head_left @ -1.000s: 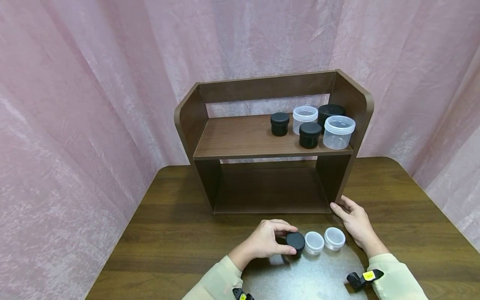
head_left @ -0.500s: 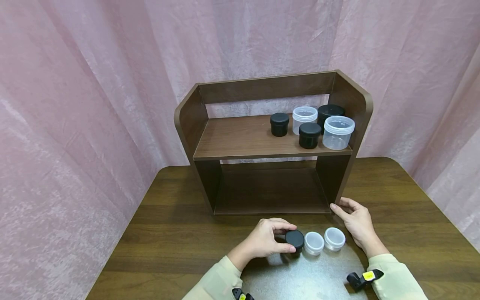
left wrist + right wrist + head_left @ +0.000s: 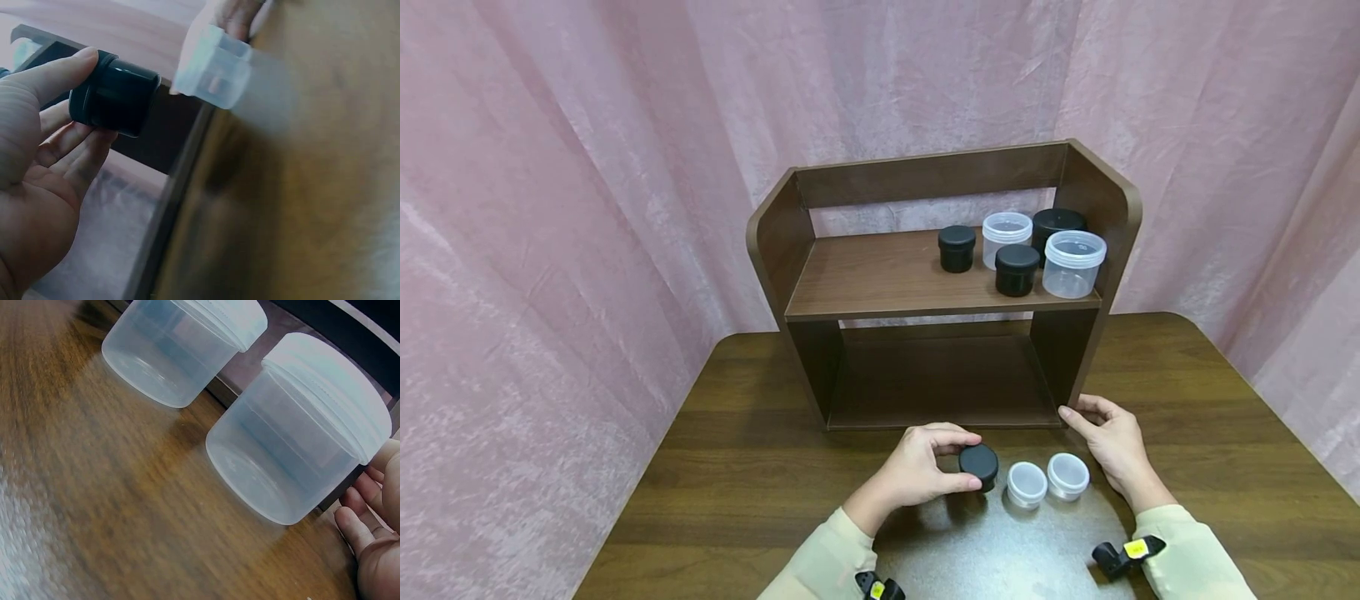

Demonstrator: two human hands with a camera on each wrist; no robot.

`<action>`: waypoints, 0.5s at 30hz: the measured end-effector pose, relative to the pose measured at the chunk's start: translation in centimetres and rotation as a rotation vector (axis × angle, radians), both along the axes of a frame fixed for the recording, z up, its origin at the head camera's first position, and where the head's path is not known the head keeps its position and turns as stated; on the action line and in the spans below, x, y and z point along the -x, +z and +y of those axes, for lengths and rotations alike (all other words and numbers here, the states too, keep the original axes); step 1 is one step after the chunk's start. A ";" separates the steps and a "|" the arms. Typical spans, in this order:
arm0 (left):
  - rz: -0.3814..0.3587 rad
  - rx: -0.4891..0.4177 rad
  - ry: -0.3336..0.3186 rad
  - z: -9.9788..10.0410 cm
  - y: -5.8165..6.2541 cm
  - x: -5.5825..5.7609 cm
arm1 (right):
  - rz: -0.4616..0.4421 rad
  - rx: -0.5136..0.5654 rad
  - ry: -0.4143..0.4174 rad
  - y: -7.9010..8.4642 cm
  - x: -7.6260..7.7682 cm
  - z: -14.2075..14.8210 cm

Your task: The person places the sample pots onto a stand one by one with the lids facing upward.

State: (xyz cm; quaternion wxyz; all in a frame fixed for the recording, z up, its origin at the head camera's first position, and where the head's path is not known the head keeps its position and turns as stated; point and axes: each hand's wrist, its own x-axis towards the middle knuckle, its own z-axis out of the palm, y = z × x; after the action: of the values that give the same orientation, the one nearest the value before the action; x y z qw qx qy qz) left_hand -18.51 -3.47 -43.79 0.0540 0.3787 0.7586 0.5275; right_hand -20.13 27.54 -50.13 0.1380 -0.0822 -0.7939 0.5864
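Observation:
My left hand pinches a small black lidded jar between thumb and fingers; in the left wrist view the black jar is held by its lid, raised off the table. To its right, two small clear jars with whitish lids stand side by side on the table: a nearer one and one further right. My right hand rests at the front right corner of the brown shelf, thumb against its side panel. In the right wrist view its fingers show behind a clear jar.
On the upper shelf board, at the right, are a black jar, another black jar, a large black one and two clear jars, the front one near the edge. A pink curtain hangs behind.
My left hand has lifted the black jar and moved it left and slightly toward the shelf, away from the clear jars. The right hand stays at the shelf corner.

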 end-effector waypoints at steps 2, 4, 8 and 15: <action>0.040 -0.002 0.005 -0.3 -0.1 0.5 | 0.000 0.001 -0.001 0.0 0.0 0.0; 0.090 -0.003 0.010 -0.6 0.2 0.8 | -0.003 0.001 0.000 0.0 0.0 0.1; 0.173 -0.001 0.026 -1.3 1.4 1.2 | -0.006 -0.003 0.005 0.0 0.0 0.2; 0.187 -0.052 0.041 -2.3 4.7 0.7 | -0.009 -0.001 0.017 0.1 0.0 0.2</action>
State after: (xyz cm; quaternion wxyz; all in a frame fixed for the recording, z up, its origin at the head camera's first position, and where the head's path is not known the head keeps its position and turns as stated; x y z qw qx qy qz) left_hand -19.24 -5.72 -39.07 -0.0374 0.4119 0.7540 0.5103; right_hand -20.09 27.70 -50.06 0.1296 -0.0780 -0.7956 0.5867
